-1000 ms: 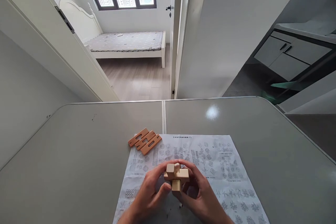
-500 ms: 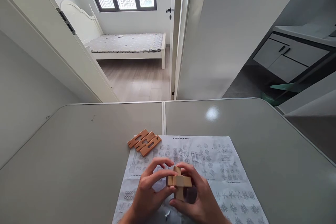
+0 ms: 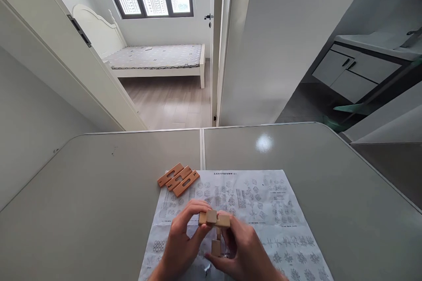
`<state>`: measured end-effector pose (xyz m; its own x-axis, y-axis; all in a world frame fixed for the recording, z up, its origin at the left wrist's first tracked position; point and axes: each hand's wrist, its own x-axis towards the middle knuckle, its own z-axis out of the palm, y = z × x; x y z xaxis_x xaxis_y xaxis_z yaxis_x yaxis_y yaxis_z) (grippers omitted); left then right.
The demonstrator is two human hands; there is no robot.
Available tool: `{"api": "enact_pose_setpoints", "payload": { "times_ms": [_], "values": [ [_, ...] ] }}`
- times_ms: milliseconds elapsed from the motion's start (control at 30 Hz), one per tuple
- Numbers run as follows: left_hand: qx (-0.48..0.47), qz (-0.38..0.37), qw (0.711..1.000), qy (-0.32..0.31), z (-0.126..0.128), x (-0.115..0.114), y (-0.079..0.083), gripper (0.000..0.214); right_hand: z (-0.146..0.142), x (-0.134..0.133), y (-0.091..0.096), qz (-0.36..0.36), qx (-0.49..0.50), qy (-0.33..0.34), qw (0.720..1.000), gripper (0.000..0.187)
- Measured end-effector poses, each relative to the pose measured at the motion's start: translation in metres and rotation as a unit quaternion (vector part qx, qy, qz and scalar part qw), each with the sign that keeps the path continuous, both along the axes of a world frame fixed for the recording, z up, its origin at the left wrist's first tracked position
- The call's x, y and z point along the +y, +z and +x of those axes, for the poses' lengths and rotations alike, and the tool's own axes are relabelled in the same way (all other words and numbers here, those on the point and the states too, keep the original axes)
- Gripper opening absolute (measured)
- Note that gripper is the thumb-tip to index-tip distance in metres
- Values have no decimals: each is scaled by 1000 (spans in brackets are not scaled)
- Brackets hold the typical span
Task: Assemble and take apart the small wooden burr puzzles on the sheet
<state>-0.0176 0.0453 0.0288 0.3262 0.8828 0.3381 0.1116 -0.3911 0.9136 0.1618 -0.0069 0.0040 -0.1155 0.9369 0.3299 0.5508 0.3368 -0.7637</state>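
Observation:
Light wooden burr puzzle pieces (image 3: 211, 217) are held between my hands above a printed sheet (image 3: 257, 252). My left hand (image 3: 182, 239) pinches the upper left end of the wood between thumb and fingers. On the other side, my right hand (image 3: 247, 243) is closed around the right end and a lower wooden block (image 3: 216, 247), with its thumb beneath. Fingers hide part of the wood, so I cannot tell whether all the pieces are joined. Three reddish-brown slotted wooden pieces (image 3: 178, 180), marked with numbers, lie side by side at the sheet's upper left corner.
The sheet lies on a grey table (image 3: 99, 206) with a seam down its far half. A small torn scrap (image 3: 207, 268) shows below my hands. Past the table are a doorway, a bed (image 3: 158, 57) and a cabinet (image 3: 356, 70) at right.
The puzzle, earlier a compact cross shape, is now turned, with block ends facing me and a gap between upper and lower parts. My left fingers have closed in on the upper left end.

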Motion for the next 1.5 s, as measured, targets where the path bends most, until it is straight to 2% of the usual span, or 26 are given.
{"api": "enact_pose_setpoints", "payload": {
  "times_ms": [133,267,400,467,533,600,667,867,1067,1200,1333,1500],
  "values": [
    [-21,-93,995,43,-5,1,0,16,-1,2,0,42,-57,-28,997,48],
    [-58,-170,983,30,-5,2,3,30,0,4,-2,29,-74,-36,996,57],
    [-70,-265,962,11,-2,-1,-3,41,1,2,-4,28,-54,-32,998,69],
    [-69,-302,951,-14,0,-3,-8,44,3,2,-2,32,-27,-15,999,63],
    [-61,-313,947,-43,1,-5,-12,44,5,2,1,39,6,9,999,43],
    [-44,-298,951,-70,0,-5,-13,45,6,3,4,45,30,21,998,18],
    [-24,-276,956,-96,-1,-6,-11,47,6,4,4,44,47,19,998,6],
    [30,-210,967,-138,-3,-4,6,41,6,2,4,-43,126,-27,991,18],
    [50,-150,983,-89,1,-6,5,34,2,2,11,-92,163,-63,980,25],
    [137,-46,989,-34,1,-10,-3,46,-3,-1,7,-90,165,-96,977,28],
    [196,84,976,42,0,-13,-11,58,-10,-8,-2,-88,169,-111,975,24],
    [220,199,952,76,2,-13,-12,61,-12,-13,-8,-53,161,-113,979,19]
  ]
}}
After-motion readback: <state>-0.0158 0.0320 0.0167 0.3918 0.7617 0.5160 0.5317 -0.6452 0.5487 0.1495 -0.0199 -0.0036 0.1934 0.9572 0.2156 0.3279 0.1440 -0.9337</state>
